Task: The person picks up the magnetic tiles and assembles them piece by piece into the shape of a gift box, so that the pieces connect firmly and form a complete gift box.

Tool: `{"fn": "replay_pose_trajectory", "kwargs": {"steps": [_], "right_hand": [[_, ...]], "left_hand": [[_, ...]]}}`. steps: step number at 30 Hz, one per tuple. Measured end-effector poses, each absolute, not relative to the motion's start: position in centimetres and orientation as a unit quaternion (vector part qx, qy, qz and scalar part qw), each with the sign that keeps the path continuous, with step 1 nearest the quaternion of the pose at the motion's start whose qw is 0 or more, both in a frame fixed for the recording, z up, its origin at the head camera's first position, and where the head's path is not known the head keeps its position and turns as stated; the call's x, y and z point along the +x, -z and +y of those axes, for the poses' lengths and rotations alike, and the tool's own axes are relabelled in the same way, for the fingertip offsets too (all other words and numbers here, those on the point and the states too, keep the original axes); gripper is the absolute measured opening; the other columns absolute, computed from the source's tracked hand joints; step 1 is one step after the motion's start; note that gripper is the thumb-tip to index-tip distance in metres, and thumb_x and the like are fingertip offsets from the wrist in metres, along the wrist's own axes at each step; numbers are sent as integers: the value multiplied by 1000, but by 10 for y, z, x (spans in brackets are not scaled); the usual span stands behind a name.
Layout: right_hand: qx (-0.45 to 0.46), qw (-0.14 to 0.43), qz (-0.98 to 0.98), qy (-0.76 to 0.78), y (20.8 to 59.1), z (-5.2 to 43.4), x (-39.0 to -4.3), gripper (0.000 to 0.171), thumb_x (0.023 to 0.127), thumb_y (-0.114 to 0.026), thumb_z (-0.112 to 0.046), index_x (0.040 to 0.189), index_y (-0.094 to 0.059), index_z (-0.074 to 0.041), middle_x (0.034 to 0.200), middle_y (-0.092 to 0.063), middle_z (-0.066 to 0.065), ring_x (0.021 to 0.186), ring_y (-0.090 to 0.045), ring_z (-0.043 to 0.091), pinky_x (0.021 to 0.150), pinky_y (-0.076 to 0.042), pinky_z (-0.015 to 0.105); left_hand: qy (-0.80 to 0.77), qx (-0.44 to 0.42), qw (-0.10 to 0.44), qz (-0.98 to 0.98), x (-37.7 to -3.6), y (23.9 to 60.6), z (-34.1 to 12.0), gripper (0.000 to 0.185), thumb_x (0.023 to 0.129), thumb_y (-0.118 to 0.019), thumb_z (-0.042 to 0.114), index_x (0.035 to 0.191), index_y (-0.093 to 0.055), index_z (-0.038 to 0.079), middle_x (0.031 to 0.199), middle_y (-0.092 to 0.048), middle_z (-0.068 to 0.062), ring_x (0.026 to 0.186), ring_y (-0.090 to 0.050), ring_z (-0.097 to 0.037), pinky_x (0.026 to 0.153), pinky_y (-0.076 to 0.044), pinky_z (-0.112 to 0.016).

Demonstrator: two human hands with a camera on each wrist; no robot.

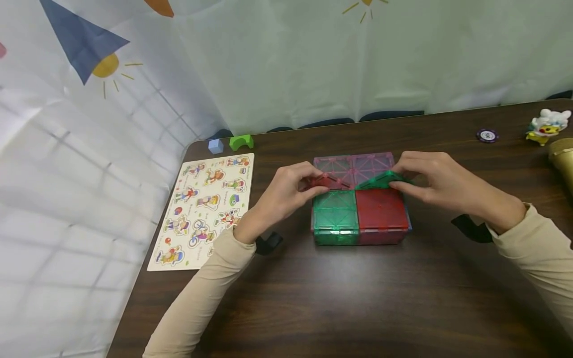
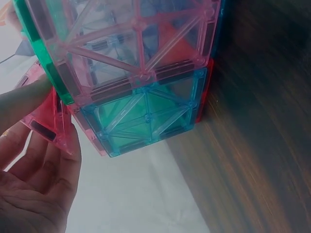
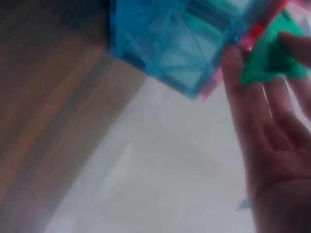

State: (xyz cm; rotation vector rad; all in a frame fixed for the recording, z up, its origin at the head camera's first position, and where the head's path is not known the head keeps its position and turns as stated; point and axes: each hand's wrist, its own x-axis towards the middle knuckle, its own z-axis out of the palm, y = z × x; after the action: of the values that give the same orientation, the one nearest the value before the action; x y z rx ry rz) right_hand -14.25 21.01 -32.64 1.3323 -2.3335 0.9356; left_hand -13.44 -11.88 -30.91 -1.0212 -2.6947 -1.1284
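a box of magnetic tiles (image 1: 360,209) sits at the centre of the frame on the dark counter (image 1: 340,303), its top showing pink squares at the back, a green and a red square in front. the left hand (image 1: 286,191) pinches a red triangle tile (image 1: 329,182) at the box's left top edge. the right hand (image 1: 436,179) pinches a green triangle tile (image 1: 380,180) on the right. left of the box lies a picture puzzle board (image 1: 203,209); a small toy figure (image 1: 548,127) stands upper right.
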Motion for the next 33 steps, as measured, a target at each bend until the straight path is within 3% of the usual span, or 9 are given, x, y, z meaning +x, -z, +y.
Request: {"fn": "replay_pose_trajectory", "kwargs": {"steps": [2,3,7,11,15,19,22,25,33], "right_hand": [[458,145,-817,-319,325,212,-141,13,96,-78,-22,102,-75,-11,95,-67,-10,78,-59,1,70,-49,14],[452,142,-822,-315,324,213,-140,16,91,-84,-14,103,-75,-11,96,-67,-10,80,-60,2,73,-49,13],[404,124,-856,-298,317,222,-132,50,71,-93,2,115,-74,-12,104,-66,-8,92,-62,6,85,-46,13],[321,105,-896,-287,309,241,-119,53,78,-91,-6,126,-69,-15,117,-66,-4,101,-55,3,87,-40,15],[251,80,-926,-271,312,265,-100,38,87,-85,-6,120,-71,-16,114,-67,-4,96,-54,-9,81,-40,10],[252,31,-935,-249,330,275,-82,35,84,-87,-7,115,-72,-13,110,-68,-3,91,-66,2,74,-52,18],[279,-5,-928,-247,346,271,-71,47,83,-89,-14,125,-69,-7,118,-66,2,95,-72,19,76,-59,36],[296,-47,-917,-264,355,258,-64,61,87,-88,-21,139,-60,-3,130,-61,9,109,-68,28,83,-58,49],[270,-97,-904,-318,361,218,-63,73,94,-81,-33,147,-48,3,142,-51,18,129,-55,38,97,-51,62]], "left_hand": [[364,-331,21,-870,-134,309,-119,22,88,-84,6,108,-77,-1,95,-70,-7,79,-59,-15,69,-51,-23],[365,-331,20,-870,-134,309,-118,23,88,-85,7,109,-77,-1,96,-70,-7,80,-59,-15,70,-51,-23],[360,-332,31,-871,-133,309,-119,35,86,-88,10,116,-73,1,104,-66,-9,87,-62,-16,75,-53,-26],[363,-308,67,-877,-123,306,-122,60,82,-92,16,132,-63,1,119,-59,-13,104,-63,-20,88,-55,-31],[392,-218,68,-891,-98,300,-134,79,81,-93,23,143,-48,2,131,-53,-13,117,-56,-25,97,-53,-41],[422,-126,-42,-897,-68,303,-147,87,84,-91,28,151,-41,5,140,-51,-14,123,-56,-29,102,-52,-46],[427,-101,-143,-887,-56,317,-150,93,86,-89,31,158,-36,7,146,-50,-14,127,-59,-30,106,-50,-46],[439,-105,-187,-872,-53,337,-141,99,86,-89,29,163,-29,8,151,-45,-13,131,-59,-30,109,-50,-44],[473,-117,-131,-863,-66,367,-109,114,77,-96,18,164,-23,2,151,-41,-17,138,-48,-31,115,-43,-44]]}}
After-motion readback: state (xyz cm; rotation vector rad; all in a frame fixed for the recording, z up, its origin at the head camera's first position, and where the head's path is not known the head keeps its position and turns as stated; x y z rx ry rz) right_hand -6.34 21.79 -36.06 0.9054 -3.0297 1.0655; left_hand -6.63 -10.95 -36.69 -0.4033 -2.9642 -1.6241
